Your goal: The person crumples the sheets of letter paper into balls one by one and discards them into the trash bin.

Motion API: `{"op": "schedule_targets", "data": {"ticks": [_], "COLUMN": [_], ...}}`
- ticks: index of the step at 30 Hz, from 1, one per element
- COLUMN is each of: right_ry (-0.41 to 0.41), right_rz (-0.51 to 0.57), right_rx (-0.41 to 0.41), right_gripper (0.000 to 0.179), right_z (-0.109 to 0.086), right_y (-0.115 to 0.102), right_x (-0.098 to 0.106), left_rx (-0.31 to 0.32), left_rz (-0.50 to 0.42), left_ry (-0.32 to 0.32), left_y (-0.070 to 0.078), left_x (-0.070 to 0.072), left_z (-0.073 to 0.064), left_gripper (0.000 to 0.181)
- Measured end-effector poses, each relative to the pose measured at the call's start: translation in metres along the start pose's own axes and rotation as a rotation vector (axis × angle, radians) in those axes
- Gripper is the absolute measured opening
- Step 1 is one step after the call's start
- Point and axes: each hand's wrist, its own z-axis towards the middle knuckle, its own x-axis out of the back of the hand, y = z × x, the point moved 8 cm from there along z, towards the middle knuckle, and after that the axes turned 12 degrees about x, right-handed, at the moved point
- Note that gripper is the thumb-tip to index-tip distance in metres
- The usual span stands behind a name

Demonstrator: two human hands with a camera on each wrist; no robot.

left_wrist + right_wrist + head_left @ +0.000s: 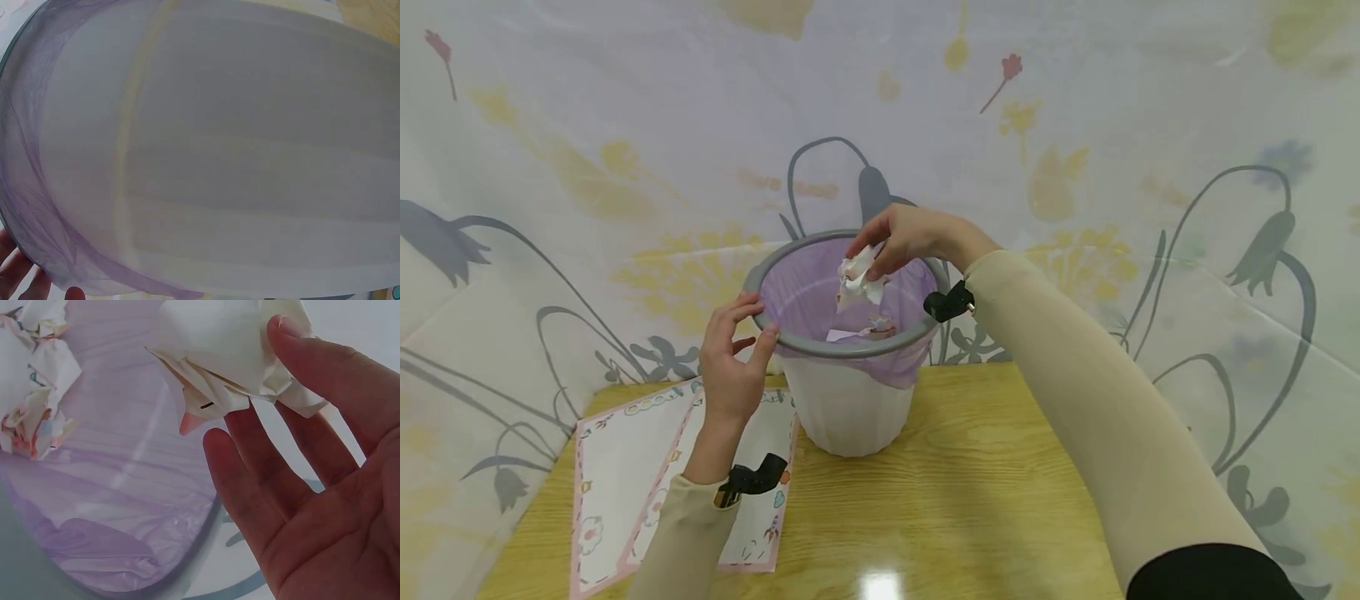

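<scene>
A white bin (pixel 848 408) with a grey rim (pixel 831 346) and a purple liner (pixel 797 287) stands upright on the table. My right hand (pixel 913 237) is over its mouth, pinching a crumpled sheet of paper (pixel 861 275) between thumb and fingers; the right wrist view shows this crumpled paper (pixel 212 350) up close. Deeper in the liner lies more crumpled paper (pixel 40 381). My left hand (pixel 733 358) rests against the left side of the rim, fingers and thumb spread along it. Only a few left fingers (pixel 31 284) appear in the left wrist view.
Two flat white sheets with pink decorated borders (pixel 625 483) (pixel 752 517) lie left of the bin, partly under my left arm. The wooden table (pixel 985 483) extends to the right. A floral cloth (pixel 700 125) hangs behind it.
</scene>
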Motion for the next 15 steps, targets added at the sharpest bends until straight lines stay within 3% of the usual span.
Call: {"op": "schedule_targets", "data": {"ticks": [10,15], "right_ry": [-0.018,0.017], "right_rz": [-0.03,0.012], "right_rx": [0.04,0.083], "right_gripper": [0.04,0.042], "right_z": [-0.005,-0.011], "right_y": [-0.001,0.005], "right_x": [0.004,0.011], "left_rx": [0.003,0.005], "left_rz": [0.014,0.014], "left_ry": [0.005,0.02], "left_y": [-0.001,0.027], "left_x": [0.001,0.003], "left_z": [0.001,-0.004], "left_gripper": [0.031,0.029]}}
